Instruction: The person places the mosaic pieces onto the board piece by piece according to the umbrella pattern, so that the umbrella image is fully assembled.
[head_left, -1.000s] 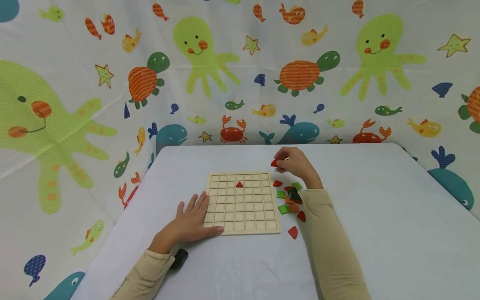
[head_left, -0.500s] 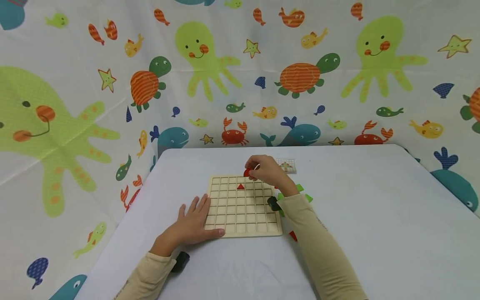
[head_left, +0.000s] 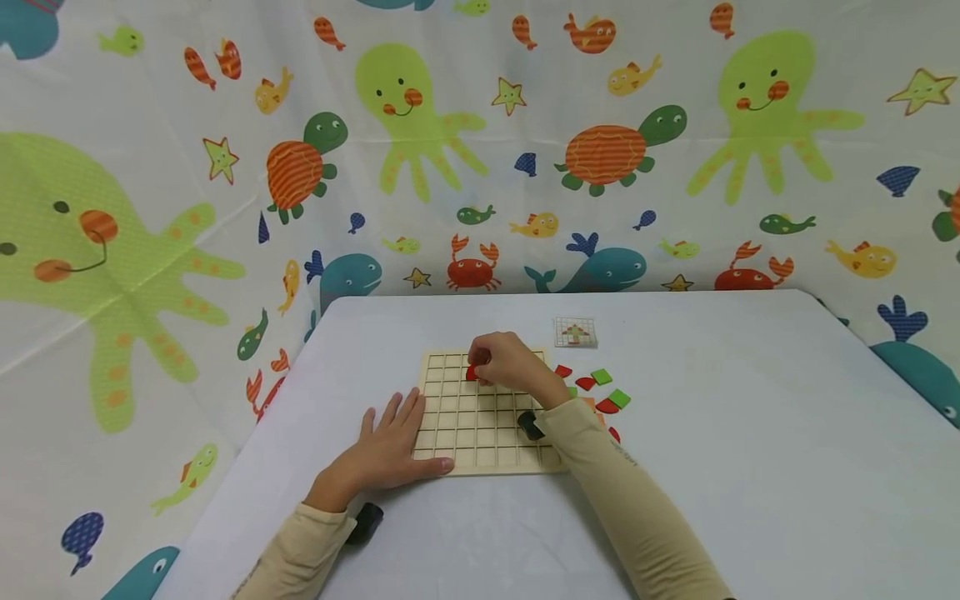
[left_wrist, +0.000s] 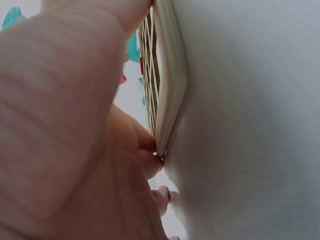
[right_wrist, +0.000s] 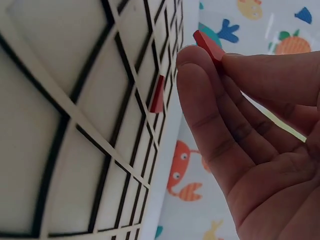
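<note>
The wooden grid board [head_left: 465,450] lies flat on the white table. My right hand [head_left: 517,367] is over its upper part and pinches a red quarter-circle piece [right_wrist: 209,46] between thumb and fingers. Beneath that hand, a red triangle piece [right_wrist: 158,95] sits in one of the board's squares; the hand hides it in the head view. At the board's left side my left hand [head_left: 386,446] rests with fingers spread, its thumb on the near edge. The left wrist view shows its fingers against the board's rim [left_wrist: 172,95].
Right of the board lie several loose pieces, among them a green square [head_left: 602,377] and a red quarter circle [head_left: 608,407]. A small pattern card [head_left: 575,332] lies behind them. A printed sea-animal curtain [head_left: 480,150] hangs along the table's back edge.
My right hand has carried the red quarter-circle piece leftward from near the pattern card to over the board's upper squares, uncovering the card and loose pieces. The left hand stays in place.
</note>
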